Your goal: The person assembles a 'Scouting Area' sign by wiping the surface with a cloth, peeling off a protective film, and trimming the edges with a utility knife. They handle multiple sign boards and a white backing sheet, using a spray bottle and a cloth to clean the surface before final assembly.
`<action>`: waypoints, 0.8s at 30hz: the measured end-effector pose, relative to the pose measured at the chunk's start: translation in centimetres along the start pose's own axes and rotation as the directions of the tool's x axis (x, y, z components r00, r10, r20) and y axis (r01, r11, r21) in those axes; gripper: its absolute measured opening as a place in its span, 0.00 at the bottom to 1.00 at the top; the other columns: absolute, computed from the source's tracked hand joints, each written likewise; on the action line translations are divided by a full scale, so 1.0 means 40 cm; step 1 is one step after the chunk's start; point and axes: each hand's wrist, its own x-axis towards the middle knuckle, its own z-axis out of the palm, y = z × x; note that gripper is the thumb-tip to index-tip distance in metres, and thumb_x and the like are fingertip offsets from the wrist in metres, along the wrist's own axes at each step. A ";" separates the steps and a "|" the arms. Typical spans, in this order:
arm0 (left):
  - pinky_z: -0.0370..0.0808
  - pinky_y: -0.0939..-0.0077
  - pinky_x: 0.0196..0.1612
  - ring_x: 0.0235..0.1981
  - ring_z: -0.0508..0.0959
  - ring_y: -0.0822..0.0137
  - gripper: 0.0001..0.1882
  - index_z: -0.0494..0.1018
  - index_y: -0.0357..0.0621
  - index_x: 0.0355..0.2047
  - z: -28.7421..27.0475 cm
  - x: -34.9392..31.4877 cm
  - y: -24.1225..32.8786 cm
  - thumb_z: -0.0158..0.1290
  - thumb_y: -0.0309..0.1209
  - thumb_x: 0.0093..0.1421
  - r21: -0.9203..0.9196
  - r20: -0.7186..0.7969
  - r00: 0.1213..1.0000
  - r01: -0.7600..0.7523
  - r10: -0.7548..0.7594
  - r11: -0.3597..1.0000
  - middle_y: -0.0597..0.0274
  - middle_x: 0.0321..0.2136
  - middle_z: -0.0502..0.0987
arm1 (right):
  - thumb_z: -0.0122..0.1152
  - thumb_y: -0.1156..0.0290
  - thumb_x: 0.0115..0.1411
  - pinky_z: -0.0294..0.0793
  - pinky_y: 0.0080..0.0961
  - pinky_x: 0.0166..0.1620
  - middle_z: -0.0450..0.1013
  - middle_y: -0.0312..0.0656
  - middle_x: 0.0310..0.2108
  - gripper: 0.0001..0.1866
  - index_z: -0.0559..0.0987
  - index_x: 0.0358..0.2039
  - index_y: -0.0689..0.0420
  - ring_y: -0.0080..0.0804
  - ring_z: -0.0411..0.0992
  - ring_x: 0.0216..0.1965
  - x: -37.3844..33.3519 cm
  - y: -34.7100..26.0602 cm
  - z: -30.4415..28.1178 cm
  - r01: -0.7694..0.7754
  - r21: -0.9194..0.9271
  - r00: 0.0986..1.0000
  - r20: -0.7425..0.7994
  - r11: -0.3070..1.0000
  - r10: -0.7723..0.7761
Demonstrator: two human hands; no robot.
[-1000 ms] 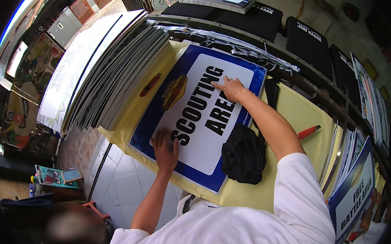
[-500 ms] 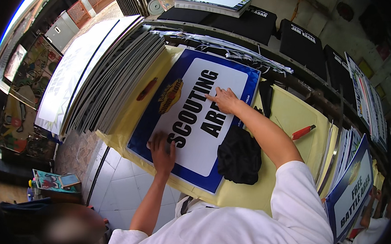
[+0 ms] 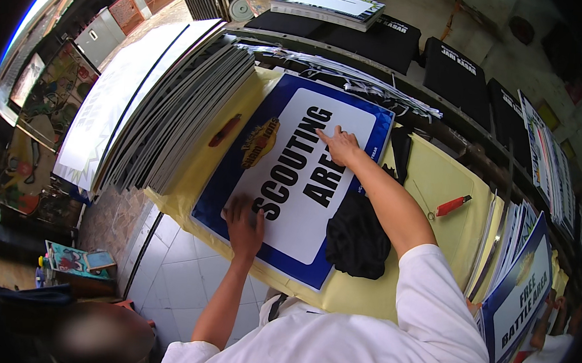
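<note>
On the yellow-covered table (image 3: 440, 165), the blue-bordered white sign board (image 3: 295, 175) lay flat, slanted relative to the person, between a stack of boards (image 3: 178, 113) at left and a black cloth bundle (image 3: 358, 237) at right. Bundle overlapped the board's right edge in view. Left hand (image 3: 243, 227): palm down on the board's lower-left part, fingers loosely spread, nothing gripped. Right hand (image 3: 340, 146): over the board's upper-right part, index out toward the black lettering, other fingers partly bent, no object visible in it; couldn't tell if the fingertip touched. Red cutter (image 3: 453, 206) lay right of the right forearm (image 3: 394, 202). Dark red tool (image 3: 225, 130) lay left of the board, near the stack.
</note>
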 end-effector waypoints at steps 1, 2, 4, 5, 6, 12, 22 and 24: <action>0.51 0.38 0.72 0.69 0.63 0.44 0.20 0.74 0.41 0.56 -0.002 -0.001 0.002 0.58 0.36 0.66 0.002 0.009 1.000 0.010 -0.010 1.000 0.49 0.63 0.71 | 0.61 0.72 0.61 0.72 0.46 0.54 0.63 0.60 0.61 0.47 0.53 0.77 0.32 0.52 0.73 0.54 -0.011 -0.007 0.008 0.019 -0.034 1.000 -0.006 0.999 -0.019; 0.50 0.38 0.72 0.69 0.63 0.44 0.20 0.74 0.41 0.56 -0.005 -0.003 0.003 0.58 0.36 0.66 0.004 0.014 1.000 0.019 -0.019 1.000 0.49 0.63 0.71 | 0.60 0.71 0.62 0.72 0.46 0.54 0.63 0.59 0.60 0.46 0.53 0.77 0.30 0.52 0.73 0.55 -0.021 -0.015 0.009 0.039 -0.069 0.999 -0.014 0.997 -0.040; 0.50 0.38 0.72 0.69 0.63 0.44 0.20 0.74 0.40 0.55 -0.001 -0.004 0.003 0.58 0.36 0.66 0.008 0.018 1.000 0.021 -0.021 1.000 0.49 0.63 0.71 | 0.58 0.70 0.64 0.71 0.46 0.54 0.64 0.56 0.58 0.44 0.52 0.76 0.26 0.50 0.71 0.57 -0.034 -0.014 0.002 0.088 -0.084 0.996 0.003 0.993 -0.088; 0.50 0.38 0.72 0.69 0.63 0.44 0.20 0.74 0.40 0.55 -0.003 -0.003 0.001 0.58 0.36 0.66 0.013 0.014 1.000 0.014 -0.014 1.000 0.48 0.63 0.71 | 0.58 0.70 0.64 0.71 0.46 0.54 0.64 0.55 0.58 0.44 0.52 0.76 0.25 0.50 0.71 0.57 -0.037 -0.016 -0.006 0.116 -0.096 0.993 0.013 0.989 -0.116; 0.50 0.39 0.72 0.69 0.63 0.44 0.20 0.74 0.40 0.55 -0.003 -0.002 -0.001 0.58 0.36 0.66 0.019 0.009 1.000 0.008 -0.008 1.000 0.48 0.63 0.71 | 0.58 0.70 0.64 0.71 0.45 0.55 0.65 0.55 0.57 0.44 0.52 0.76 0.25 0.50 0.71 0.57 -0.040 -0.019 -0.012 0.146 -0.107 0.989 0.023 0.983 -0.145; 0.51 0.38 0.72 0.69 0.63 0.43 0.20 0.74 0.41 0.55 -0.004 -0.001 -0.006 0.58 0.37 0.66 -0.006 0.003 1.000 0.013 -0.013 1.000 0.47 0.63 0.70 | 0.56 0.77 0.59 0.78 0.44 0.52 0.63 0.60 0.60 0.50 0.51 0.76 0.21 0.54 0.78 0.51 0.005 0.059 -0.065 0.175 -0.075 0.984 0.044 0.982 -0.172; 0.50 0.35 0.71 0.68 0.64 0.43 0.20 0.74 0.42 0.55 -0.005 -0.009 0.007 0.59 0.36 0.65 0.020 0.006 1.000 0.016 -0.017 1.000 0.47 0.62 0.71 | 0.54 0.73 0.64 0.78 0.41 0.49 0.68 0.58 0.54 0.44 0.53 0.76 0.26 0.49 0.77 0.49 0.003 0.036 -0.002 0.196 -0.167 0.979 -0.027 0.966 -0.203; 0.50 0.35 0.71 0.68 0.63 0.43 0.19 0.74 0.42 0.54 -0.003 -0.005 0.010 0.59 0.35 0.65 0.022 -0.010 1.000 0.008 -0.008 1.000 0.48 0.62 0.71 | 0.55 0.74 0.63 0.77 0.41 0.48 0.68 0.56 0.53 0.44 0.54 0.76 0.28 0.47 0.77 0.47 -0.037 0.014 0.009 0.217 -0.171 0.972 -0.056 0.961 -0.229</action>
